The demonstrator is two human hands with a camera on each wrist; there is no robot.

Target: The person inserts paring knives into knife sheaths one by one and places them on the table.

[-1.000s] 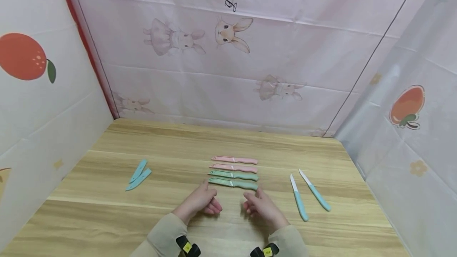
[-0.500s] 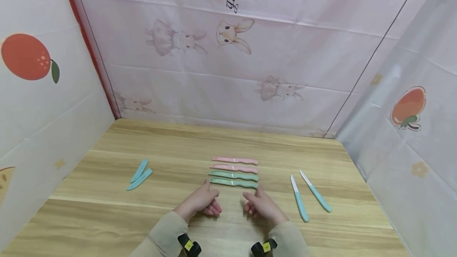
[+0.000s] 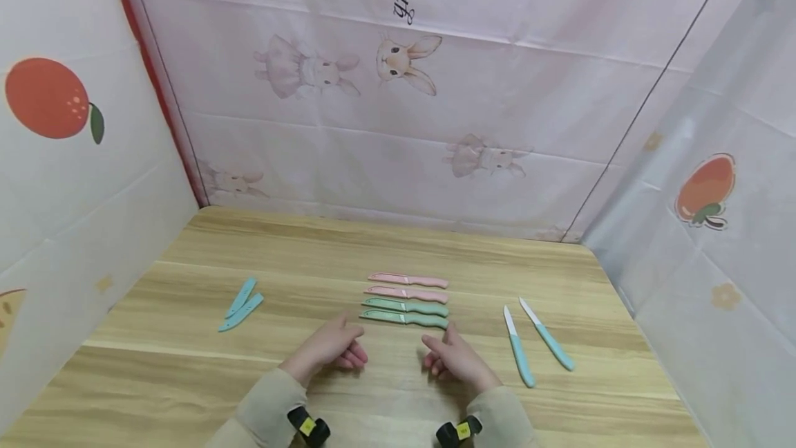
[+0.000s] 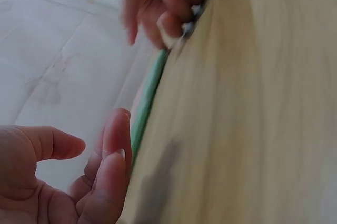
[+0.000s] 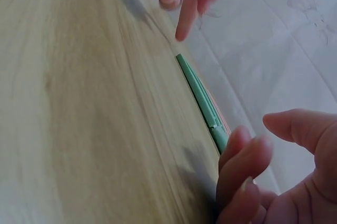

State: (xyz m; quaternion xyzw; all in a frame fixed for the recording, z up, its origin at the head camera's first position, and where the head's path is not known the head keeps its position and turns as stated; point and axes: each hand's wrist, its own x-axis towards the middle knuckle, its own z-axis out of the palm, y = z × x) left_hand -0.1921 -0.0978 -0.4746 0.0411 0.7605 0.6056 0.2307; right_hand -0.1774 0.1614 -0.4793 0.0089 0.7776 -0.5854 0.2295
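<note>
In the head view, my left hand (image 3: 326, 346) hovers low over the table with its thumb and fingers relaxed and apart, holding nothing. My right hand (image 3: 459, 359) lies at the handle end of the nearest green sheathed knife (image 3: 404, 319), fingers loosely bent around no object. Behind that knife are another green sheathed knife (image 3: 407, 307) and two pink ones, a nearer pink knife (image 3: 407, 293) and a farther pink knife (image 3: 408, 280), all in parallel. To the right, two bare-bladed knives with blue handles, a left one (image 3: 519, 350) and a right one (image 3: 550, 337), lie slanted.
Two light-blue knife sheaths, an upper one (image 3: 241, 297) and a lower one (image 3: 242, 312), rest at the table's left side. The wooden table (image 3: 186, 379) is walled in by a printed pink cloth (image 3: 348, 178) at the back and white cloths at both sides.
My left hand has shifted left, away from the blade end of the nearest green knife. The right hand and all the knives and sheaths stay where they were.
</note>
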